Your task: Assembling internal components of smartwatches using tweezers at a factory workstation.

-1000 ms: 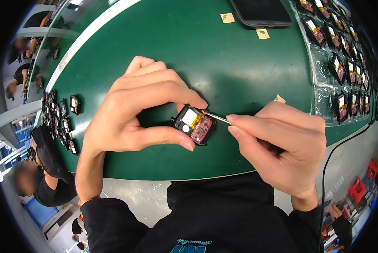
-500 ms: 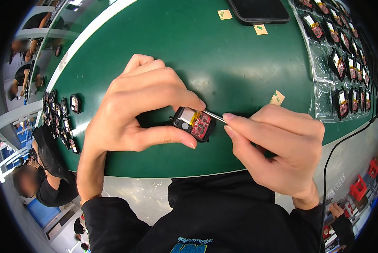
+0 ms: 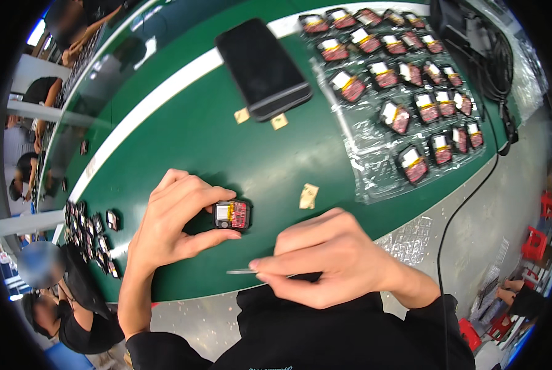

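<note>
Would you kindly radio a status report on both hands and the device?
Left hand: gripping black-cased device, red board exposed. Right hand: holding thin tool, apart from device. Tan paper nearby, not between tool and device.

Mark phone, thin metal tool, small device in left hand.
Phone (image 3: 263, 68), head view: its black face.
Thin metal tool (image 3: 239, 271), head view: its exposed shaft.
Small device (image 3: 237, 215), head view: its red circuit board.

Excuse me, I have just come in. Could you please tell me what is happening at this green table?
A person's left hand holds a small black device with a red circuit board showing. The right hand holds a thin tool, its tip apart from the device. Similar devices lie on a clear plastic tray to the right, and more black units at the left of the green table.
</note>
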`<action>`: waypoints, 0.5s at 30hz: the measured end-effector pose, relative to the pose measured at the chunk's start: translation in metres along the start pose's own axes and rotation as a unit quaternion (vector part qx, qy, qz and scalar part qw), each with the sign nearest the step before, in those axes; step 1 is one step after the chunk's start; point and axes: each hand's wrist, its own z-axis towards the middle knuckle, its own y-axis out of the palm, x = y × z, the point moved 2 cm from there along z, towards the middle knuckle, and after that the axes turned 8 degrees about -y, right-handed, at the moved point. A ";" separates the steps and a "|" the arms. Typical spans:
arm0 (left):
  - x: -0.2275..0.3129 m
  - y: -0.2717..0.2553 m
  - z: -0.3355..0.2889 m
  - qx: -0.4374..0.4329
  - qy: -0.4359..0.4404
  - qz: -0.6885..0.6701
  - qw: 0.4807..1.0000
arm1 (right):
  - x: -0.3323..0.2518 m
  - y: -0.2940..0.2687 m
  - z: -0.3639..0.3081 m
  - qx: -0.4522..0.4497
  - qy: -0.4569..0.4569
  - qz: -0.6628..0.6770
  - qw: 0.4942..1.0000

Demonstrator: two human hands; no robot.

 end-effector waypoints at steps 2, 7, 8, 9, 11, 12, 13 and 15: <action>0.005 -0.002 0.018 0.015 0.017 0.016 1.000 | -0.002 -0.001 -0.001 0.002 -0.011 0.012 1.000; 0.036 0.003 0.106 -0.025 0.095 -0.057 0.994 | 0.001 -0.003 -0.002 -0.037 -0.015 0.044 0.998; 0.040 0.009 0.124 -0.019 0.144 -0.044 0.988 | 0.000 -0.004 0.000 -0.039 -0.023 0.041 0.998; 0.043 0.013 0.137 -0.011 0.189 -0.026 0.982 | -0.002 -0.002 0.002 -0.038 -0.017 0.041 0.998; 0.041 0.024 0.151 -0.048 0.202 -0.007 0.978 | -0.003 -0.001 0.005 -0.040 -0.021 0.041 0.998; 0.039 0.032 0.157 -0.052 0.206 -0.008 0.977 | -0.002 -0.001 0.004 -0.045 -0.003 0.046 0.998; 0.038 0.035 0.162 -0.057 0.209 -0.008 0.976 | -0.001 -0.002 0.004 -0.049 0.014 0.053 0.997; 0.035 0.027 0.151 -0.046 0.189 -0.034 0.980 | -0.004 0.001 0.007 -0.051 -0.015 0.058 0.997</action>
